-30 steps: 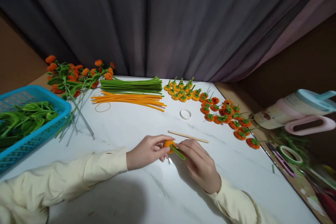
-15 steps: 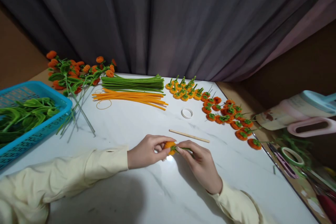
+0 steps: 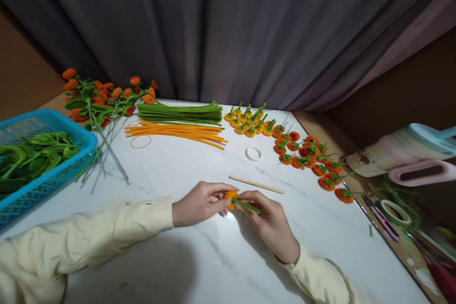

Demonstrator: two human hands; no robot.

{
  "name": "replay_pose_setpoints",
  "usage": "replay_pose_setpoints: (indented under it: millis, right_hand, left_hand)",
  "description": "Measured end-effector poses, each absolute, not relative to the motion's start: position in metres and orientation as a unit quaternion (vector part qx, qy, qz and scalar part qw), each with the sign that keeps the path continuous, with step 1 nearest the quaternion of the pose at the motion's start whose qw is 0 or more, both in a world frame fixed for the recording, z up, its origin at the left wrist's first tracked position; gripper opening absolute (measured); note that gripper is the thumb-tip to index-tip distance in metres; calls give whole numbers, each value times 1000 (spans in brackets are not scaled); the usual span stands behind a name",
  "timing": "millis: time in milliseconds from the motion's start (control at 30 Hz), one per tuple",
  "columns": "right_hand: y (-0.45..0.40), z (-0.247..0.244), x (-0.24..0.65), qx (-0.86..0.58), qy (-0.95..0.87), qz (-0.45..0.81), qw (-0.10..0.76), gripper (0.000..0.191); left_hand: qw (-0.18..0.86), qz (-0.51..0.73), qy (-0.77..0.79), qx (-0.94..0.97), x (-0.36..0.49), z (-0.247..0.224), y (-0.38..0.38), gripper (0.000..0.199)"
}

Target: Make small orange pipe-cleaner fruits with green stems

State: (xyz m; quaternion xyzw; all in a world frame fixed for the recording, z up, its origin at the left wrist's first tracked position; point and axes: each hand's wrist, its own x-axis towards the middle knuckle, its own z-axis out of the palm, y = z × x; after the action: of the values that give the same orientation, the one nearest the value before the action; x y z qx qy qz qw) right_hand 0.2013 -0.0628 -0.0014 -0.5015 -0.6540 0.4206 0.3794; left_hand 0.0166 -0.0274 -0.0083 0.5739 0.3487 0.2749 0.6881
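Apparently working the green stem (image 3: 249, 206), the right hand (image 3: 273, 222) pinches near its base while the left hand (image 3: 199, 205) grips the yellow-orange flower head (image 3: 231, 195) at the view's six o'clock, the next move needing steady pressure.

Curtain (image 3: 178, 33): dark and gray, hangs in folds behind the far edge of the tabletop (image 3: 160, 256).
Basket (image 3: 66, 172): blue, with little holes, by the left edge.
White ring (image 3: 253, 159): lies flat, nearer the far edge than the near one.
Cup (image 3: 377, 152): light blue lid, pink handle, past the right edge.
Tape roll (image 3: 399, 222): green and white, just past the right edge.
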Motion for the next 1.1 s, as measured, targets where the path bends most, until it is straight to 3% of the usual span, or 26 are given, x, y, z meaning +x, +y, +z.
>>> replay_pose_setpoints:
  millis: [567, 800, 967, 1100]
  right_hand:
    - [-63, 1, 195, -518, -652, 419, 362, 8]
    - [-61, 18, 205, -487, -740, 311, 344, 11]
    - [-53, 27, 212, -400, -817, 252, 330, 19]
    - [-46, 35, 214, -315, -882, 206, 284, 25]
  left_hand:
    - [661, 285, 389, 575, 21, -13, -27, 27]
    - [752, 281, 346, 485, 17, -6, -19, 30]
    - [862, 190, 255, 394, 13, 0, -12, 30]
    - [881, 129, 243, 384, 12, -2, -10, 28]
